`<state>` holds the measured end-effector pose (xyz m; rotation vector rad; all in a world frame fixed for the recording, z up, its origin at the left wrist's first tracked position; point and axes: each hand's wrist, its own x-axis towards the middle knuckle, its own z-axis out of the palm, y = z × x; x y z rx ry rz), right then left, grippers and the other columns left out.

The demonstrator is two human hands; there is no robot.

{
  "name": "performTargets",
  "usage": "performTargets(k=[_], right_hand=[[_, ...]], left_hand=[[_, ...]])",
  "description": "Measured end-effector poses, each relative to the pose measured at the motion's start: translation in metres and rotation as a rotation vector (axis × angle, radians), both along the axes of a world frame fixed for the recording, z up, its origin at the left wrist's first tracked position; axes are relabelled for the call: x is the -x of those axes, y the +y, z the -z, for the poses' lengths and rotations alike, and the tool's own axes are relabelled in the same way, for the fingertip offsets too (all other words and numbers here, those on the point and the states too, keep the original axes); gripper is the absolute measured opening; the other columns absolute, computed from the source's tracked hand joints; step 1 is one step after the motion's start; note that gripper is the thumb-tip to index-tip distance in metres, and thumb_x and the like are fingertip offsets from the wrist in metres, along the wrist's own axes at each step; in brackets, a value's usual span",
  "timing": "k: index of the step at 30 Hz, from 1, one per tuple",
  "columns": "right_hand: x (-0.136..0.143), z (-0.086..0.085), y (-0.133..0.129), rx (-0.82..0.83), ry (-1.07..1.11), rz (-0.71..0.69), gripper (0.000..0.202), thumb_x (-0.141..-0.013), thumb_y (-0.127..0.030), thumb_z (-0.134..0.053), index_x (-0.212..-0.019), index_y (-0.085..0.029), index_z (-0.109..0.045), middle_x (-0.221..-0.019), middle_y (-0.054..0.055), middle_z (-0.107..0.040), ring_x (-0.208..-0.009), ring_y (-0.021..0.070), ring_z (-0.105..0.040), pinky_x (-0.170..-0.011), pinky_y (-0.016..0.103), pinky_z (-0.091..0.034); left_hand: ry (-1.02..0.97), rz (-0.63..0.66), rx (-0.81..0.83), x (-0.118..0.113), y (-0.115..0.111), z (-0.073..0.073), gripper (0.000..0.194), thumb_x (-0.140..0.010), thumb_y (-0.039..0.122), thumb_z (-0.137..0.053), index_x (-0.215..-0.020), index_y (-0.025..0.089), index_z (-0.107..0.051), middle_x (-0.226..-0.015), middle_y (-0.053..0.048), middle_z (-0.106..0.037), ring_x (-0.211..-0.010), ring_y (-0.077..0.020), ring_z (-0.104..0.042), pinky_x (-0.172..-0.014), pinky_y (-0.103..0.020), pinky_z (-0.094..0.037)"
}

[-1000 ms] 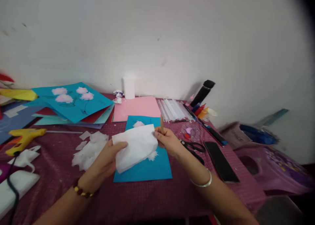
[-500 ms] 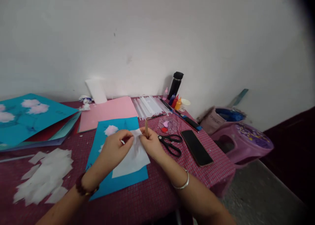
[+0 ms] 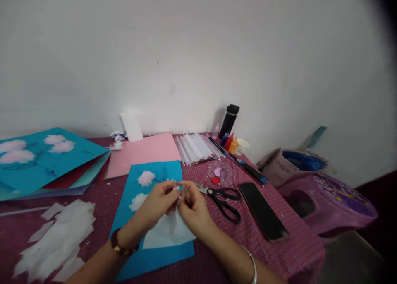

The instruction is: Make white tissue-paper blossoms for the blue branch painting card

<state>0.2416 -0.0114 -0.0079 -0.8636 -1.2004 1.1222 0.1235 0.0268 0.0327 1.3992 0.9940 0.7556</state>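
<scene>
Nearly closed, left hand (image 3: pixel 157 204) on paper (image 3: pixel 169 233)

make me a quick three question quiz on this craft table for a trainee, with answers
1. True or false: the left hand and right hand are close together, with white paper beneath them.

2. Which is nearer the scissors?
a) the phone
b) the black bottle

3. Fill the gap: from the wearer's view, the heap of white scraps lies to the ____ of the blue sheet under the hands.

Key: 1. true; 2. a; 3. left
</scene>
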Motion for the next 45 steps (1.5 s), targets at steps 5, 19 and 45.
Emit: performTargets(k=[5,19,45], right_hand=[[-0.006,-0.013,-0.005,0.070,0.205,-0.037,0.023,-0.075,-0.031,-0.064,-0.089,-0.023,-0.048,-0.065,-0.007,-0.047,-0.049,0.0067,-0.035,-0.047,0.019,-0.028],[-0.003,-0.016,-0.013,0.199,-0.020,-0.207,0.017,-0.072,-0.031,-0.066,-0.075,-0.019,-0.053,-0.060,-0.005,-0.047,-0.054,0.0097,-0.043,-0.053,0.023,-0.033],[0.001,-0.023,-0.018,0.211,-0.078,-0.258,0.015,-0.069,-0.026,-0.063,-0.073,-0.021,-0.050,-0.059,-0.007,-0.042,-0.051,0.0078,-0.035,-0.047,0.020,-0.029]], left_hand=[[-0.012,-0.099,-0.106,0.011,-0.020,-0.008,0.021,-0.079,0.030,-0.051,-0.063,0.019,-0.044,-0.048,0.006,-0.046,-0.042,-0.0078,-0.041,-0.044,-0.020,-0.033],[-0.110,-0.026,-0.003,0.041,-0.043,0.006,0.014,-0.077,0.030,-0.060,-0.078,0.016,-0.060,-0.064,-0.001,-0.065,-0.060,-0.0137,-0.061,-0.061,-0.027,-0.050],[0.091,-0.129,-0.111,0.036,-0.050,0.002,0.012,-0.073,0.024,-0.052,-0.062,0.018,-0.049,-0.051,0.004,-0.052,-0.045,-0.0087,-0.046,-0.047,-0.022,-0.037]])
